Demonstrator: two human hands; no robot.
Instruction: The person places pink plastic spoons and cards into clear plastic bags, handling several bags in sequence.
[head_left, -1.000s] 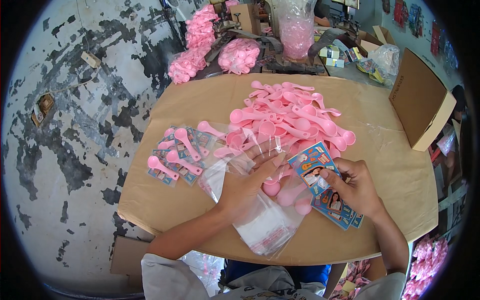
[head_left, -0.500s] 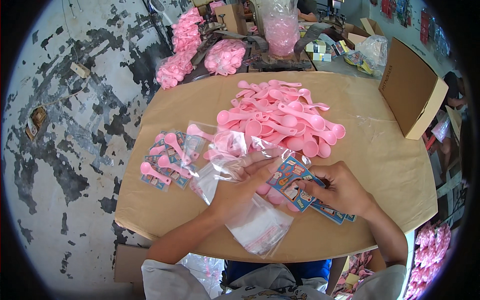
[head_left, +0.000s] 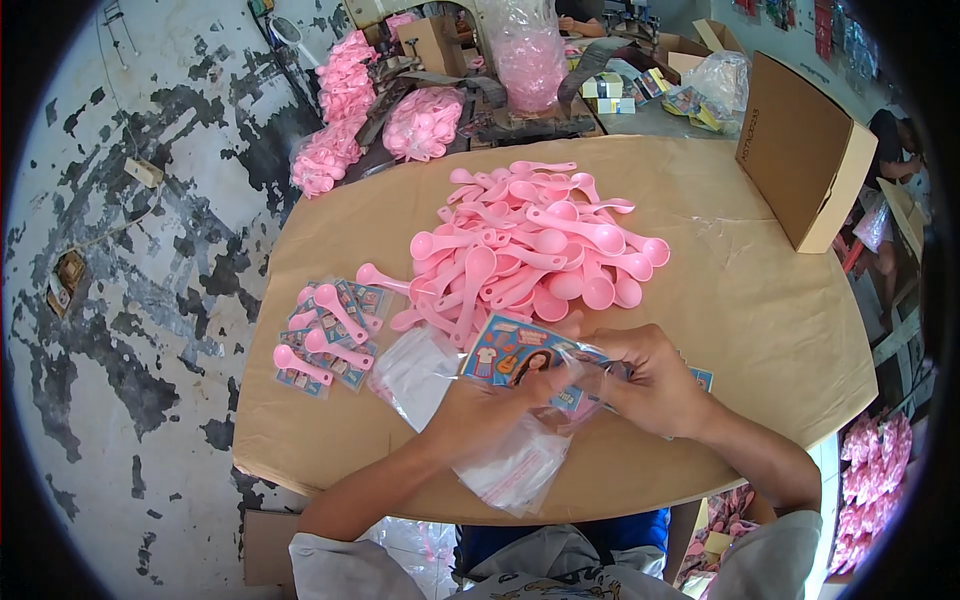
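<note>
Over the near middle of the table, a blue printed card [head_left: 500, 352] lies in the grip of my left hand [head_left: 490, 405], whose thumb presses on its face. My right hand [head_left: 655, 380] pinches clear plastic at the card's right end, apparently a bag; how far the card sits inside it is hard to tell. Flat clear zip bags [head_left: 515, 465] lie beneath my left hand and stick out on both sides. Just beyond, pink measuring spoons [head_left: 540, 240] form a large pile. On the left are bagged blue cards with pink spoons [head_left: 325, 345]. Another card edge [head_left: 702, 379] shows behind my right hand.
Brown paper covers the table [head_left: 760, 330]. A cardboard box [head_left: 800, 150] stands upright at its right edge. Behind are bundles of pink spoons [head_left: 423, 122], a tall bag of pink pieces [head_left: 530, 60] and small boxes [head_left: 608, 92]. Other people work at the back and far right.
The card has shifted left from my right hand into my left hand's grip. My right hand now pinches plastic at its end. The raised clear bag has come down, and the view has shifted slightly.
</note>
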